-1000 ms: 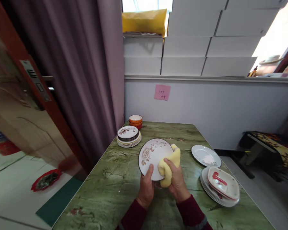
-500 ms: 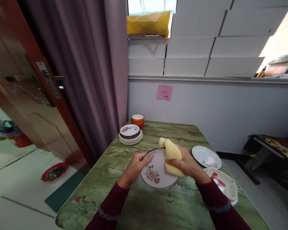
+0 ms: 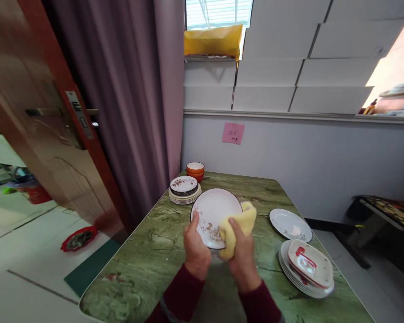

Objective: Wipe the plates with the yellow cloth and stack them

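Above the middle of the green table (image 3: 148, 255), a white plate (image 3: 217, 204) with a dark rim and brown flowers is tilted up toward me. My left hand (image 3: 195, 244) grips its lower left edge, thumb on the face. In my right hand (image 3: 243, 253) a yellow cloth (image 3: 239, 224) is bunched against the plate's lower right edge, and part of it wraps over the rim. The cloth hides that side of the plate.
At the far left stand a stack of plates (image 3: 184, 190) and orange bowls (image 3: 195, 170). On the right lie a flowered plate (image 3: 290, 224) and a squarish red-patterned dish (image 3: 310, 264) on stacked white plates (image 3: 299, 285). A wooden door (image 3: 54, 130) stands left of the table.
The plate has risen, tilted up and turned, its flowers now lower. My left hand has shifted to the right; my right hand with the cloth has moved down to the plate's lower right edge.
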